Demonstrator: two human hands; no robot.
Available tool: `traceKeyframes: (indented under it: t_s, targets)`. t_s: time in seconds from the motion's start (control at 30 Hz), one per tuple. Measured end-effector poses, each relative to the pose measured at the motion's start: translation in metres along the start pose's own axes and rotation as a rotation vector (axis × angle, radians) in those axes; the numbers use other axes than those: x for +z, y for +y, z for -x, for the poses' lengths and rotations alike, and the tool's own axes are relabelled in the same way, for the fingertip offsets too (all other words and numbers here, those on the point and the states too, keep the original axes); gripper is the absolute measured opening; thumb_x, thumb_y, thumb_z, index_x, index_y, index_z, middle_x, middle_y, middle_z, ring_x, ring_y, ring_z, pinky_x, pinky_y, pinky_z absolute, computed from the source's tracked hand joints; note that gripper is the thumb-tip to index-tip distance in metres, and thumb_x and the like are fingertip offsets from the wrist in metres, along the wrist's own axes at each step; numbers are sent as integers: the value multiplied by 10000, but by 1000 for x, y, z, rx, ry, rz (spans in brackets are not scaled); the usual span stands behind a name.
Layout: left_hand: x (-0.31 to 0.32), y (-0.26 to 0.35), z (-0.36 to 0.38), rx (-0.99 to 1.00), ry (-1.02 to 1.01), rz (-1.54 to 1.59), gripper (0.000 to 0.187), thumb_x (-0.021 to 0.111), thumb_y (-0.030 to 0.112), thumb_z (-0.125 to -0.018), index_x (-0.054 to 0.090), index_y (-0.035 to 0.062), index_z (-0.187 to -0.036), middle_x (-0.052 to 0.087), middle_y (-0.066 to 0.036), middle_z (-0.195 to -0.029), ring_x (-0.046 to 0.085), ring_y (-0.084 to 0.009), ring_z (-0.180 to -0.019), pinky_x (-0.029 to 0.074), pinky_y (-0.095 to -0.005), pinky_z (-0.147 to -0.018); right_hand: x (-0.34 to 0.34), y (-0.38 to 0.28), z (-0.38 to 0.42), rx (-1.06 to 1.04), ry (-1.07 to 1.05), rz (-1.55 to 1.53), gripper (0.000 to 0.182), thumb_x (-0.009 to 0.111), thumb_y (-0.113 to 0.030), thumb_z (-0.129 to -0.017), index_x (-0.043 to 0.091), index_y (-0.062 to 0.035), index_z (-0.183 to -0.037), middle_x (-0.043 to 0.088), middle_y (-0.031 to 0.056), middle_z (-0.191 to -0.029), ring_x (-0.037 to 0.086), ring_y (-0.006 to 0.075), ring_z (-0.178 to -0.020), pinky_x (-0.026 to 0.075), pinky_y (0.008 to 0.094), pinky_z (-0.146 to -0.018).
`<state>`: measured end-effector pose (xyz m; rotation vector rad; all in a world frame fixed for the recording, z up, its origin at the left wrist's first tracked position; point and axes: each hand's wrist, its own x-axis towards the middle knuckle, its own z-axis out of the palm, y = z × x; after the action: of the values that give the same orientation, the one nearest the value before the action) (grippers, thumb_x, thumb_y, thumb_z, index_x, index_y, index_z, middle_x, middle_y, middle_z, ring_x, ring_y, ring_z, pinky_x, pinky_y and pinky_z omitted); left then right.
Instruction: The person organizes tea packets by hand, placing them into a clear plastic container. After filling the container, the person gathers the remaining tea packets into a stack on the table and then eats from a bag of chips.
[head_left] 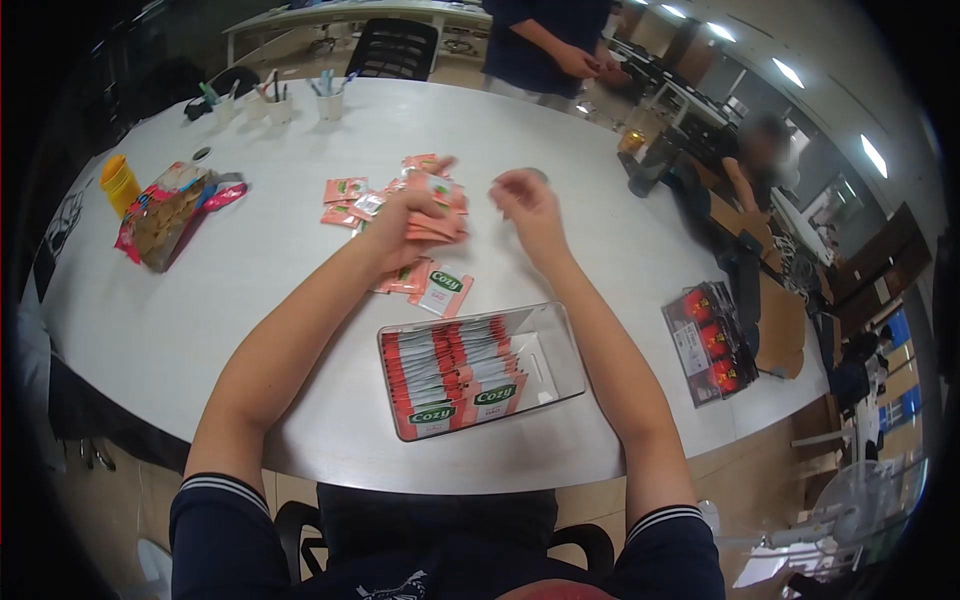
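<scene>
My left hand (412,220) is closed around several pink-and-white sachets (437,228), above a loose pile of the same sachets (345,190). To its right, my right hand (528,203) is raised over the table with its fingers loosely bent and slightly blurred; nothing shows between them. A single sachet marked "Cozy" (443,290) lies face up just below the pile. Between my forearms stands a clear plastic box (545,375), holding two upright rows of sachets (455,370). Its right part shows bare plastic.
On the left lie a colourful snack bag (165,225) and a yellow bottle (118,184). White cups with pens (330,103) stand at the far edge. A pack with red round pictures (710,340) and cardboard (780,325) are at right. Another person (550,45) stands across the table.
</scene>
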<state>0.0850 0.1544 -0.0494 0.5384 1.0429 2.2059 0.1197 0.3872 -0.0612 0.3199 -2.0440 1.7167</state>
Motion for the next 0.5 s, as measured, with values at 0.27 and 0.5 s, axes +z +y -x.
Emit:
traceKeyframes:
  t_s: [0.27,0.5]
  targets:
    - [-40,-6,-25,111,154,99,484,571,101,-955,505,97,-1435,673,-121,-1254,706,-291,-1088,594,-451,-968,17,-20,32,68,-716,644,619,936,-427,-669,697,-6,-1055,703,156,-1045,660,308,-994,536,388,-839]
    - [-32,-9,-21,56,167,-1,442,619,107,-916,565,27,-1348,665,-130,-1164,676,-252,-1068,575,-406,-937,-26,-22,1,490,-804,250,358,867,-177,-807,716,12,-1072,760,80,-924,708,171,-846,513,302,-675]
